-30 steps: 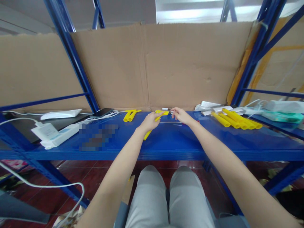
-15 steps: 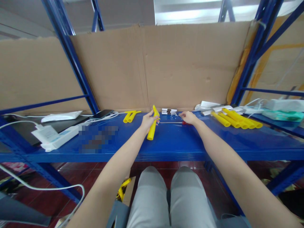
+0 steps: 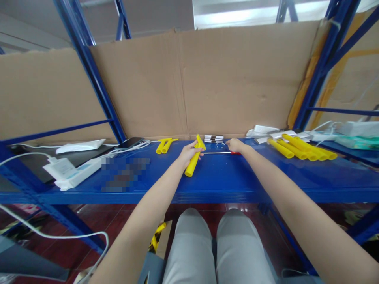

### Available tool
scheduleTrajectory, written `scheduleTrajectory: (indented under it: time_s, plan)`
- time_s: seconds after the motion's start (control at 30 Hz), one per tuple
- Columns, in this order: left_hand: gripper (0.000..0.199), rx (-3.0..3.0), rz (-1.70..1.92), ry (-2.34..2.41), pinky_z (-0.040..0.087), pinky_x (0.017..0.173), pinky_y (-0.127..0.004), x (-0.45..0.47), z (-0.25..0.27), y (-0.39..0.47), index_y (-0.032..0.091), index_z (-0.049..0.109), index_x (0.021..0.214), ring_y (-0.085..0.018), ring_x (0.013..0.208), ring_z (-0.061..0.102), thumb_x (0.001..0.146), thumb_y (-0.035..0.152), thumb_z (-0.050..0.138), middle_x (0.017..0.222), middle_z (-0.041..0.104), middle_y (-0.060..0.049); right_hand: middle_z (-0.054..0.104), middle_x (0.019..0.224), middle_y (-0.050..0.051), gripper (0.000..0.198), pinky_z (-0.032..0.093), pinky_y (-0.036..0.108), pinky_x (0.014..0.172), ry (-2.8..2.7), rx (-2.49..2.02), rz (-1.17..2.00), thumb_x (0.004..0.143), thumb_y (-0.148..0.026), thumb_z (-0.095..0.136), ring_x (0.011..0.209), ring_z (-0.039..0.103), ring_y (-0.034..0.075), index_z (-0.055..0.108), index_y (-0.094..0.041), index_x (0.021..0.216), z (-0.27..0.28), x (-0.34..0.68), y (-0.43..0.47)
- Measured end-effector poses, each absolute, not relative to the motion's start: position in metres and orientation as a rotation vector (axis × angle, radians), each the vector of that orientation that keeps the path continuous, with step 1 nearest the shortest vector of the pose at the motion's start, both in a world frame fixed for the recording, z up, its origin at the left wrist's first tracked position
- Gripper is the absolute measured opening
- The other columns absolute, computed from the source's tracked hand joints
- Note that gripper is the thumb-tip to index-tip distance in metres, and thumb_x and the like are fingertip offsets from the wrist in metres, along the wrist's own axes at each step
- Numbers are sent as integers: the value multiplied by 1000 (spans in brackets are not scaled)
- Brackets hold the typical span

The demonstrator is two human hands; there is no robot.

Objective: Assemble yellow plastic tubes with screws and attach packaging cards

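Observation:
My left hand (image 3: 189, 153) is closed round a yellow T-shaped plastic handle (image 3: 193, 163), whose open tube end points toward me and whose crosspiece is at the far end. To the right, my right hand (image 3: 235, 145) is low over the shelf top with its fingers pinched together. Whatever is between those fingertips is too small to make out. A screwdriver lies crosswise between the hands, its thin metal shaft (image 3: 217, 152) pointing left and its red handle (image 3: 235, 153) partly under my right hand. Small pale bits (image 3: 222, 143) lie by the right fingertips.
Striped white-and-dark small rolls (image 3: 213, 139) sit at the back. Two yellow T-handles (image 3: 166, 146) lie left; several yellow tubes (image 3: 299, 149) lie right beside white packets (image 3: 263, 131). A power strip (image 3: 78, 175) and cables are far left. Cardboard (image 3: 222, 79) and blue posts (image 3: 96, 86) bound the shelf.
The yellow T-handle in my left hand now leans further, its far end tipped to the right. My right hand stays near the screwdriver handle, fingers still pinched. The view has shifted slightly.

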State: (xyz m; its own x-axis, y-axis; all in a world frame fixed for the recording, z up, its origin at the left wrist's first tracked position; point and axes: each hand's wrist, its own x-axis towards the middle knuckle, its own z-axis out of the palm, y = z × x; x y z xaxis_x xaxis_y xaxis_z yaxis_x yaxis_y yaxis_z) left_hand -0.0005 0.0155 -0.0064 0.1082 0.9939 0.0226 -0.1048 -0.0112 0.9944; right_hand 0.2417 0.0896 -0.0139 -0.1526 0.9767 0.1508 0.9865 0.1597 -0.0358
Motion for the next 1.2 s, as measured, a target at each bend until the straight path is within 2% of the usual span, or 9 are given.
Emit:
scheduleTrajectory:
  time_s: [0.2, 0.53, 0.9, 1.2]
  plan:
    - [74, 1199, 1181, 1053, 43, 46, -18, 0, -6, 15, 19, 38, 145, -9, 53, 60, 78, 0, 62, 88, 73, -10, 64, 125, 12, 45, 45, 25, 92, -2358, -1930, -47, 79, -6, 50, 111, 62, 22, 66, -15, 120, -8, 232, 93]
    - [71, 1227, 1169, 1050, 46, 49, -19, 1, -3, 8, 16, 40, 144, -8, 53, 59, 78, -1, 60, 95, 72, -13, 65, 121, 18, 41, 47, 28, 91, -2284, -2013, -84, 78, -7, 52, 112, 61, 26, 68, -10, 115, -12, 225, 96]
    - [74, 1207, 1160, 1009, 46, 46, -18, 1, -5, 12, 18, 42, 143, -9, 51, 60, 75, 2, 68, 87, 73, -10, 65, 122, 15, 38, 45, 26, 90, -2268, -1993, -120, 82, -12, 49, 113, 61, 24, 67, -12, 115, -16, 226, 95]
    - [75, 1204, 1158, 1012, 44, 45, -18, 2, -5, 12, 16, 37, 146, -10, 51, 60, 77, -2, 61, 82, 72, -8, 70, 111, 15, 31, 46, 25, 82, -2227, -1988, -143, 84, -16, 50, 103, 64, 24, 70, -12, 108, -14, 224, 88]
